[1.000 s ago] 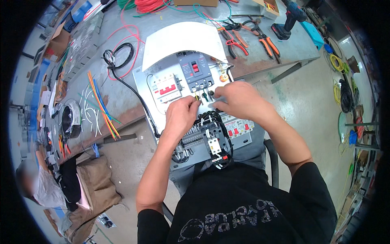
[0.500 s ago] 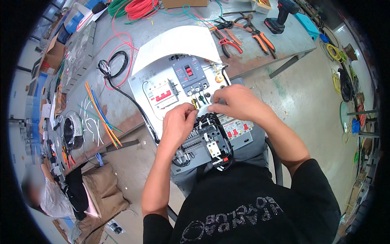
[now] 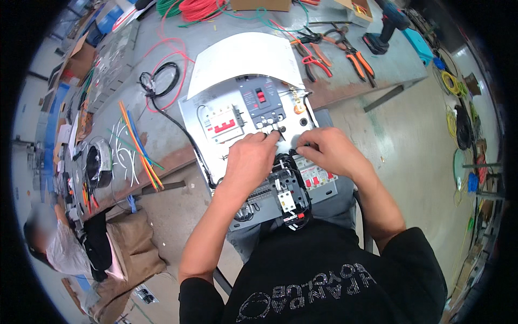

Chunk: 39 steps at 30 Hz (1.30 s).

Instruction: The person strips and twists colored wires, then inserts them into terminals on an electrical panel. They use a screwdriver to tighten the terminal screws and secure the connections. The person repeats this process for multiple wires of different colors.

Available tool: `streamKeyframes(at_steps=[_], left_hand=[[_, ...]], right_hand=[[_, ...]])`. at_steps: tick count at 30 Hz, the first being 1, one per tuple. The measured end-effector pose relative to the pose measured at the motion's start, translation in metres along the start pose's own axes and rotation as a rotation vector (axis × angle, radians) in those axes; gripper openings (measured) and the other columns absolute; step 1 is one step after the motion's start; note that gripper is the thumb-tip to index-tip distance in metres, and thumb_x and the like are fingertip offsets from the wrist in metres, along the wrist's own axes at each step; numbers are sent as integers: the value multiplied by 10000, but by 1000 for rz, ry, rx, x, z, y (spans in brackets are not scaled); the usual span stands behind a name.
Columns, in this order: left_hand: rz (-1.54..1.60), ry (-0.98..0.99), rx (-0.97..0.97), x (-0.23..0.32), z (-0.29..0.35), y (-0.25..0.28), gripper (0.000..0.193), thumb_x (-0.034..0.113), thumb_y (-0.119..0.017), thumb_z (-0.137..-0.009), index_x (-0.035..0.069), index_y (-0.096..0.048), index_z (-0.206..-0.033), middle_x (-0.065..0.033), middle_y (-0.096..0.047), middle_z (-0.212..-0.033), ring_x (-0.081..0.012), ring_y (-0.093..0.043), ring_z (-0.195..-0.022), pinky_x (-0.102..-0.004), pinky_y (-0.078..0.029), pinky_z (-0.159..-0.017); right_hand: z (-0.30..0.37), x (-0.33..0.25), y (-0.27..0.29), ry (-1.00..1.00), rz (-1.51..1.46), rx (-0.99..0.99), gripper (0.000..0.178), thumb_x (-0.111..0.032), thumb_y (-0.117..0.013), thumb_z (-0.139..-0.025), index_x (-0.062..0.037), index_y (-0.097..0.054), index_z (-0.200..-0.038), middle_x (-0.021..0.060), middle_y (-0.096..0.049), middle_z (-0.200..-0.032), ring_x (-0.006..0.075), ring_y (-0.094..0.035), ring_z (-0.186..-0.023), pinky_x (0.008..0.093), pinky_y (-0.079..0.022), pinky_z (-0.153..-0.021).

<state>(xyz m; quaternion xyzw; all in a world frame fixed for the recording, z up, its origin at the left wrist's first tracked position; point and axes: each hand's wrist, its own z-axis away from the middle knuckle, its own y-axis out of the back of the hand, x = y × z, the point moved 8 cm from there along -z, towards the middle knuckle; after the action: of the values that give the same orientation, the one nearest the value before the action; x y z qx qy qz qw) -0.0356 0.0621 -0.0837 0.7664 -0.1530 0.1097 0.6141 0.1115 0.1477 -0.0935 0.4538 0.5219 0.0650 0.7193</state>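
A white metal panel (image 3: 213, 97) rests across my lap and against the workbench edge. My left hand (image 3: 252, 157) is closed, its fingertips at the short wires (image 3: 280, 135) below the grey circuit breaker (image 3: 259, 97) with a red switch. Its fingers hide most of those wires. My right hand (image 3: 326, 150) has thumb and fingers curled together just above the small breakers (image 3: 313, 175), beside the black wire bundle (image 3: 285, 161); what lies in its fingertips is too small to tell. A white breaker with red levers (image 3: 224, 125) sits at the panel's left.
The steel workbench (image 3: 350, 81) carries orange-handled pliers (image 3: 359, 65), a cordless drill (image 3: 382, 32), red wire coils (image 3: 200, 9) and a black cable coil (image 3: 160, 81). Coloured wires (image 3: 139, 143) lie at its left edge. Another person (image 3: 67, 248) is at the lower left.
My right hand has drawn away from the left, down toward the black bundle and small breakers. My left hand has moved up and right, covering the wires below the grey breaker.
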Motion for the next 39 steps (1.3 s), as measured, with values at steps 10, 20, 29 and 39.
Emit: streamKeyframes(at_steps=[10, 20, 29, 39], left_hand=[[-11, -12, 6, -12, 6, -13, 238, 149, -736, -903, 110, -712, -1136, -89, -675, -826, -317, -703, -820, -465, -555, -694], [324, 236, 421, -64, 74, 68, 175, 124, -770, -948, 8, -760, -1079, -119, -758, -1012, -245, -716, -818, -363, -576, -757], [443, 486, 561, -127, 133, 66, 115, 67, -708, -1014, -24, -751, -1070, -73, -712, -941, -133, -658, -839, -265, -521, -736], [469, 544, 623, -150, 145, 77, 118, 72, -719, -1017, -25, -746, -1078, -53, -715, -981, -104, -653, -869, -249, -526, -753]], right_hand=[[20, 20, 24, -136, -297, 40, 177, -131, -744, -967, -9, -758, -1095, 31, -645, -796, 105, -541, -710, 298, -456, -647], [33, 31, 76, -110, -378, 187, 165, -122, -716, -998, 2, -747, -1102, -56, -559, -802, 55, -485, -758, 256, -413, -679], [25, 23, 164, -114, -173, 451, 198, -183, -727, -977, 9, -743, -1023, 40, -652, -795, 107, -574, -747, 316, -478, -686], [-83, 91, 132, -328, 235, 293, 460, -339, -790, -872, -54, -760, -1232, 261, -769, -1066, 384, -758, -1010, 480, -574, -907]])
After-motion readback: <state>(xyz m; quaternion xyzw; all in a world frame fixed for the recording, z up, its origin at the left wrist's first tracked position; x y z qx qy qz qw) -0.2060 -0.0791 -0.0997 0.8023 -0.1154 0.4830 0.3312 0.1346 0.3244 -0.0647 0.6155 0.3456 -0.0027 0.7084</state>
